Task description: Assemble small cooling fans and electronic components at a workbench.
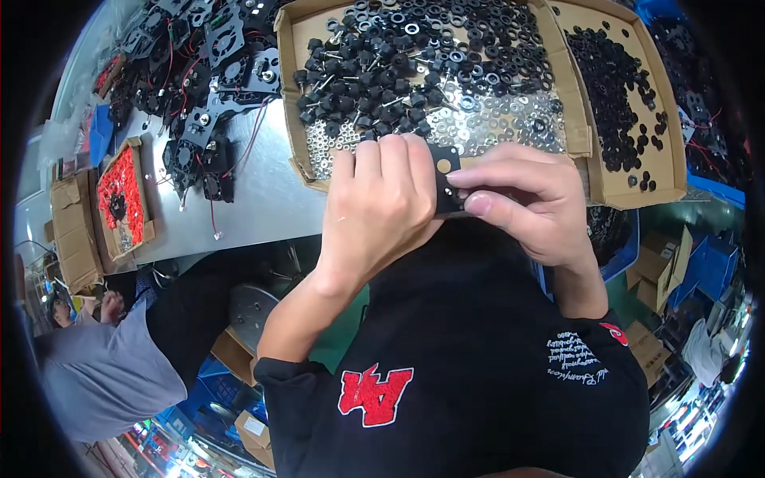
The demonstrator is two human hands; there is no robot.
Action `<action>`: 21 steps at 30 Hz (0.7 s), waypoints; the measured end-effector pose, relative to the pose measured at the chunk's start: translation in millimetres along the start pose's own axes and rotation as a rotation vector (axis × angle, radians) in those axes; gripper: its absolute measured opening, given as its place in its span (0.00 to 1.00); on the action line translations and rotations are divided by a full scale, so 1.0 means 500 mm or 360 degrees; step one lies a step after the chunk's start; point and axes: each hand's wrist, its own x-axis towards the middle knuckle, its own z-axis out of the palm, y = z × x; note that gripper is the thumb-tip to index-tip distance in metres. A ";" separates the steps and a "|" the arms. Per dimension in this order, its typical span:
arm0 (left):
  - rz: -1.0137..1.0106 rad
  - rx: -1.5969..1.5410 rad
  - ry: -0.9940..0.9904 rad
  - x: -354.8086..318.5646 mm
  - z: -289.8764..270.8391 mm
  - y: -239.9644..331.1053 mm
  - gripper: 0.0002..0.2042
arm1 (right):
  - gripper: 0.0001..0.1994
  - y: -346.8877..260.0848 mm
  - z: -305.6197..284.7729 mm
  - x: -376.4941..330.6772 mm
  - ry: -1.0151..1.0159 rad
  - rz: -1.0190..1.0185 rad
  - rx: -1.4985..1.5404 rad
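A flat black plate (449,204) with round holes is in front of my chest, at the near edge of the parts tray. My left hand (381,195) is closed around it from the left, fingers curled over the top, hiding much of the plate. At the plate's right side, my right hand (530,199) has thumb and forefinger brought together in a pinch. Something small and dark seems to sit between those fingertips, too hidden to name.
The cardboard tray (575,95) ahead holds black knobs with screws (374,72), washers and nuts. Another tray (673,151) at right has black discs. Black fan assemblies (227,72) with wires lie left, beside a box of red parts (121,195). A person (119,366) sits at left.
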 end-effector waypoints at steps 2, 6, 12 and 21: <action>0.0010 0.0010 -0.0006 0.004 -0.005 0.005 0.13 | 0.10 0.003 0.002 0.004 -0.0049 -0.0109 -0.0135; 0.0000 -0.0024 -0.0073 0.010 -0.018 0.011 0.15 | 0.10 0.012 0.007 -0.005 -0.0025 -0.0085 -0.0137; -0.0086 -0.0035 -0.0195 0.004 -0.018 0.023 0.25 | 0.12 0.014 0.015 -0.027 0.0076 0.0122 0.0111; 0.0038 -0.0115 -0.0021 0.012 -0.014 0.013 0.16 | 0.11 -0.022 0.009 -0.010 0.0041 0.0680 0.0618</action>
